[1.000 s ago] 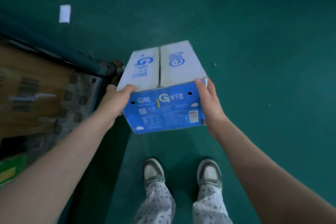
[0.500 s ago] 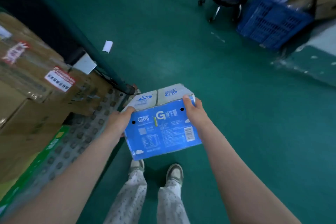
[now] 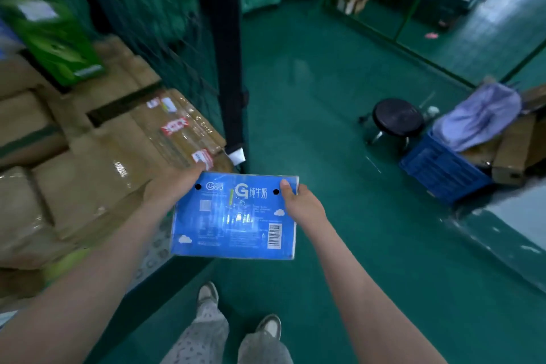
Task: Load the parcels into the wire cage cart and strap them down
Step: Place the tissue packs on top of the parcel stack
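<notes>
Blue carton (image 3: 233, 216) has come up since half a second ago: its printed side now faces me flat and the white top is out of view.

- Far left, blurred: green box (image 3: 56, 38) on stacked brown parcels (image 3: 97, 156), taped, with red-and-white labels, all inside the wire cage cart (image 3: 165, 23), mesh wall behind.
- Dark corner post (image 3: 221, 38), white tag at its lower end.
- Left grip (image 3: 170, 190) is curled on the carton's upper left edge, close against the nearest parcel.
- Carton is in the air between both grips, just right of the parcels and in front of the post, not set in the cart yet.
- Right grip (image 3: 301, 204) is clamped on the upper right edge, thumb on the printed side.
- Floor (image 3: 325, 97) is green and glossy.
- Right: black round stool (image 3: 397, 118), then blue crate (image 3: 443, 171) with a lilac cloth (image 3: 481, 115) and cardboard on it.
</notes>
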`<control>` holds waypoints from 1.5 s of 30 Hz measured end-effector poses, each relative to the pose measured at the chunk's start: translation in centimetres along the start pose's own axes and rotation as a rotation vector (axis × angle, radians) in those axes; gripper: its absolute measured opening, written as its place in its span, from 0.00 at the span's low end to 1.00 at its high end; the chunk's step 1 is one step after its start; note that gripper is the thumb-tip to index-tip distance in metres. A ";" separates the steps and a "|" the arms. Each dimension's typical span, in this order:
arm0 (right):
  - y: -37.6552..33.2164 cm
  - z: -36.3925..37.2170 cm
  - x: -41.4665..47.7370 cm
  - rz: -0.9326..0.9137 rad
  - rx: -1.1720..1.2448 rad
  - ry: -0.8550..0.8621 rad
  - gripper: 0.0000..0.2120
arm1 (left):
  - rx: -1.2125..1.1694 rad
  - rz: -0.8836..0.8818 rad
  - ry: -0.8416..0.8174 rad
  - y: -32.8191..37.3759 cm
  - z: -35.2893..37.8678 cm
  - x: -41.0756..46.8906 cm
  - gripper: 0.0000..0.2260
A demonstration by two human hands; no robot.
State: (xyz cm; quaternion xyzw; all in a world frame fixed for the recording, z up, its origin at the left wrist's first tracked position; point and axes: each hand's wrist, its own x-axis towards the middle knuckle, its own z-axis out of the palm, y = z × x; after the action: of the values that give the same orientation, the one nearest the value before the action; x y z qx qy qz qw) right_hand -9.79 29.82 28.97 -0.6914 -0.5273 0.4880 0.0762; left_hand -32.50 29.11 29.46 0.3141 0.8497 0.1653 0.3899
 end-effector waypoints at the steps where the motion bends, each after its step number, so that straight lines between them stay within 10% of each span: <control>1: -0.6 0.1 0.0 -0.006 -0.023 -0.001 0.27 | 0.046 0.008 0.044 0.4 -1.0 -0.1 0.25; 11: -14.4 2.5 -2.4 -0.283 -0.273 -0.012 0.24 | 0.034 -0.007 0.393 0.5 -15.7 -2.6 0.22; 18: -23.2 7.1 -1.5 -0.525 -0.060 -0.181 0.30 | -0.459 -0.090 0.475 -4.7 -21.4 0.6 0.17; 25: -30.0 13.4 2.4 -0.627 -0.114 -0.321 0.41 | -1.076 -0.231 0.141 -8.1 -22.2 7.2 0.06; 45: -46.0 19.8 16.3 -0.705 -0.712 -0.052 0.28 | -1.260 -0.418 -0.045 -3.7 -24.9 30.9 0.08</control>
State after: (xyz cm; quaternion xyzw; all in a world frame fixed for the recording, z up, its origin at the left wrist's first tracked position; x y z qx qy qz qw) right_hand -55.40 54.70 37.65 -0.4420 -0.8643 0.2394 -0.0173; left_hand -68.47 45.94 26.20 -0.1421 0.6254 0.5447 0.5404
